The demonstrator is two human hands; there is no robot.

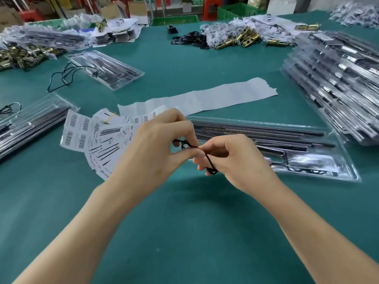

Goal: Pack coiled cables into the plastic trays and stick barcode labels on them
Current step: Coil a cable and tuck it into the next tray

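Black cable [202, 153] is pinched between the left hand [158, 148] and right hand [235, 158], apparently for coiling. Both grips are closed on it above a clear tray [320, 140].

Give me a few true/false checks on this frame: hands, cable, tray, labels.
1. The left hand and right hand both pinch one black cable. True.
2. That cable lies packed in the tray. False: the hands hold it above the table, on the near side of the tray.
3. Left of the hands lie barcode labels. True.
4. The table is red. False: it is green.
5. A stack of trays sits on the right. True.
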